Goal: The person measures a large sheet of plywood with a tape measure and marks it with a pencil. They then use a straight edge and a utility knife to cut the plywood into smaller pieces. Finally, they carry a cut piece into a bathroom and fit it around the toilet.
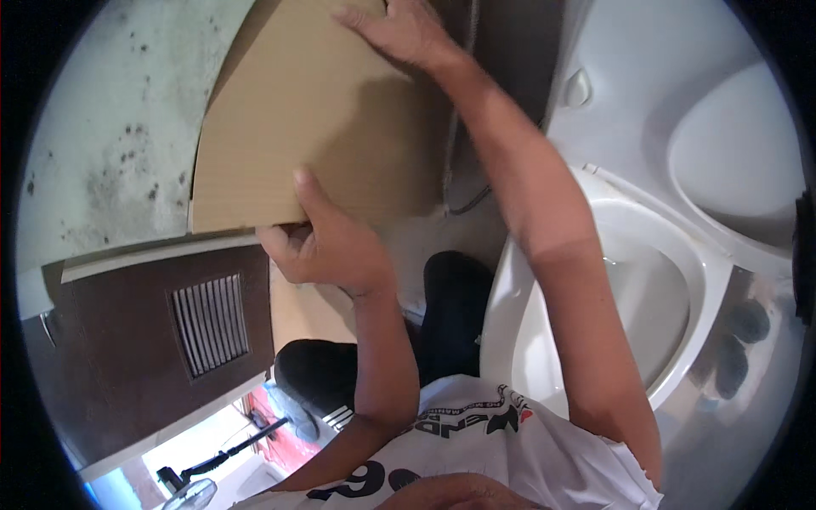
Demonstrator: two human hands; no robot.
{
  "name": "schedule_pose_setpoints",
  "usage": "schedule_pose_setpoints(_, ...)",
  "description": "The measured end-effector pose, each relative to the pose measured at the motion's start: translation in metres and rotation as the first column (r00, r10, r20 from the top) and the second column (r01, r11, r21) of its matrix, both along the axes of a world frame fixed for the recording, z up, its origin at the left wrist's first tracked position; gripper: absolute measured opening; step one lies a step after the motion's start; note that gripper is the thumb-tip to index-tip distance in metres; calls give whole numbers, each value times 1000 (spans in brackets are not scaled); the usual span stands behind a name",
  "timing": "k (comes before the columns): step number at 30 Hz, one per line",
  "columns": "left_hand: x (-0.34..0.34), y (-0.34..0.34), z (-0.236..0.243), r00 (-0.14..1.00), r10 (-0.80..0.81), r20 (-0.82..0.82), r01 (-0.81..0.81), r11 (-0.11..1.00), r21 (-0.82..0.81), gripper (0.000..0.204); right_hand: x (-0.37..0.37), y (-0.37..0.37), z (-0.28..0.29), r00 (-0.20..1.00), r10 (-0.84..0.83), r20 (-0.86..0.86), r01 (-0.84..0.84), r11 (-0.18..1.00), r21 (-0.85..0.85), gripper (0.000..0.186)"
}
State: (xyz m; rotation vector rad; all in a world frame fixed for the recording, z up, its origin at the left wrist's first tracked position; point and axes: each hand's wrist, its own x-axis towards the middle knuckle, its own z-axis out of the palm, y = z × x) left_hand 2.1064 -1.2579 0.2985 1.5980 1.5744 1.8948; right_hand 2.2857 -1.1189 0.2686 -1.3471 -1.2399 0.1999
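Note:
Both my hands hold a large brown cardboard panel (280,110), tilted in front of me against a pale wall. My left hand (336,251) grips its near edge, the thumb flat on the face and the fingers curled beneath. At the far right edge is my right hand (406,36), its thumb on the face and its fingers partly cut off by the picture's top. A shadow falls across the panel's right half. Whether it is a single sheet or one side of a box, I cannot tell.
A white toilet bowl (650,280) stands at my right under my forearm, with a white tank (612,51) beyond. On the left are a dark-spotted wall (127,110) and a brown door (127,348) with a slatted vent. A thin hose (470,204) runs behind the panel.

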Motion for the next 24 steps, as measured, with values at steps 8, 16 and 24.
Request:
schedule_pose_setpoints(8, -35, 6, 14, 998, 26, -52, -19, 991, 134, 35, 0, -6, 5, 999, 16, -47, -15, 999, 36, 96)
schedule_pose_setpoints(16, -14, 37, 24, 949, -294, 117, 232, 897, 377, 46, 1, 4, -5, 997, -37, -61, 43, 995, 91, 99)
schedule_pose_setpoints(24, -24, 36, 34, 793, -462, 398, 454, 883, 120, 54, -1, 4, -6, 995, 30, -91, -19, 993, 114, 104)
